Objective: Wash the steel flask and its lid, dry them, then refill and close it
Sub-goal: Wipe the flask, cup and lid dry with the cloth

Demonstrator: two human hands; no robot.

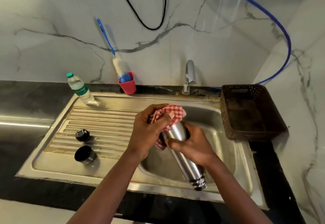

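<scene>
The steel flask (182, 158) is held tilted over the sink basin (228, 153), its ribbed black-and-steel end toward me. My right hand (191, 146) grips the flask's body around the middle. My left hand (149, 127) holds a red-and-white checked cloth (174, 114) wrapped over the flask's far end. On the ribbed drainboard (105, 122) to the left lie the black stopper lid (82, 135) and the steel cup lid (85, 154), which lies on its side.
A plastic water bottle (80, 89) with a green cap stands at the drainboard's back left. A red cup (127, 84) holds a blue-handled bottle brush (119, 65). The tap (190, 76) stands behind the basin. A dark brown basket (249, 113) sits at right.
</scene>
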